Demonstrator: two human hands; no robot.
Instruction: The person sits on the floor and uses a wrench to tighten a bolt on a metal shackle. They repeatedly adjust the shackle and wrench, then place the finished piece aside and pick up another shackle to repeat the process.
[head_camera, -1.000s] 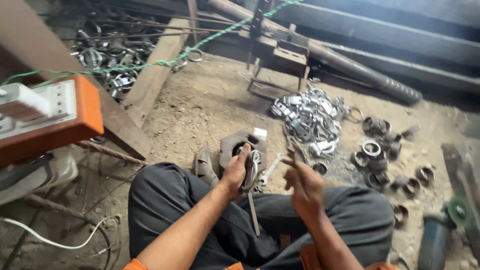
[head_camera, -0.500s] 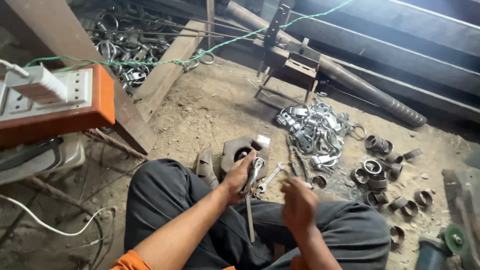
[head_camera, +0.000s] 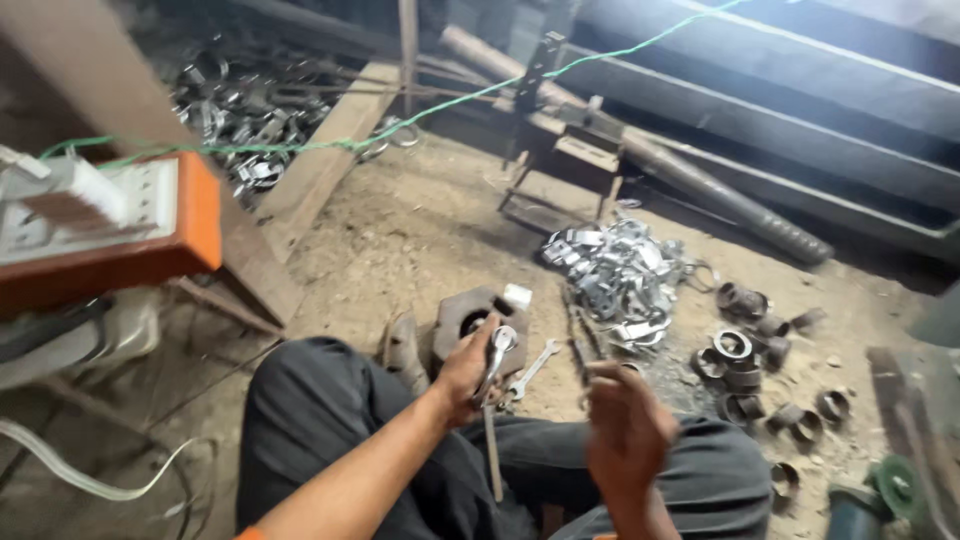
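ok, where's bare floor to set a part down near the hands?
Bare dirt floor between the slanted wooden plank and the heap of shiny metal clamps. Crowded: right of that heap, the dark steel rings; also around the left hand.

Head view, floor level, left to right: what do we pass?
Orange-edged white box → left hand gripping a shiny metal clamp piece → blurred right hand → heap of shiny metal clamps → cluster of dark short pipe rings → green-capped tool at the right edge.
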